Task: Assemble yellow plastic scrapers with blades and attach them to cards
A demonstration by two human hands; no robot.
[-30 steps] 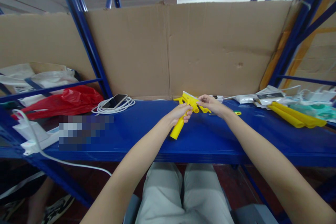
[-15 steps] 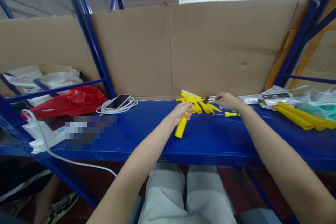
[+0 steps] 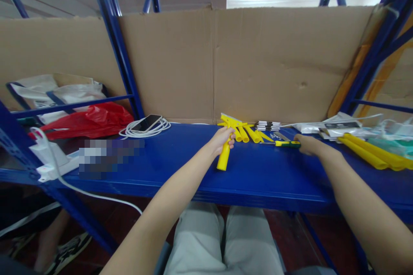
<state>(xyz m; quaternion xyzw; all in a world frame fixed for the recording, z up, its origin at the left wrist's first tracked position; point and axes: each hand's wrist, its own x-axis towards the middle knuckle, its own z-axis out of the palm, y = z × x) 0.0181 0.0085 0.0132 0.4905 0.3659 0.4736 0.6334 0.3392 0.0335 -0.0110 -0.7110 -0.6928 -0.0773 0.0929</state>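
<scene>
My left hand [image 3: 223, 138] is wrapped round the tube handle of a yellow scraper [image 3: 223, 160], its wide head pointing up and away from me. Fingers of my right hand [image 3: 306, 144] close on the end of a yellow and dark green screwdriver [image 3: 286, 144], which lies on the blue shelf with its shaft to the left. Behind the left hand, several yellow tube-handled pieces [image 3: 256, 136] rest side by side. A small stack of white pieces with black bands [image 3: 267, 126] sits near the cardboard, beyond a flat printed packet [image 3: 278, 136].
At the right lie several yellow tubes [image 3: 364, 151] and plastic packages [image 3: 342, 125]. A phone [image 3: 149, 123] rests on a coiled white cable [image 3: 127, 132] to the left, near a red bag [image 3: 93, 120] and a power strip [image 3: 58, 169]. Cardboard [image 3: 174, 68] walls the back.
My right hand has moved from the white stack rightward and toward me, onto the screwdriver handle. The left hand keeps the scraper in nearly the same place. The view has shifted slightly.
</scene>
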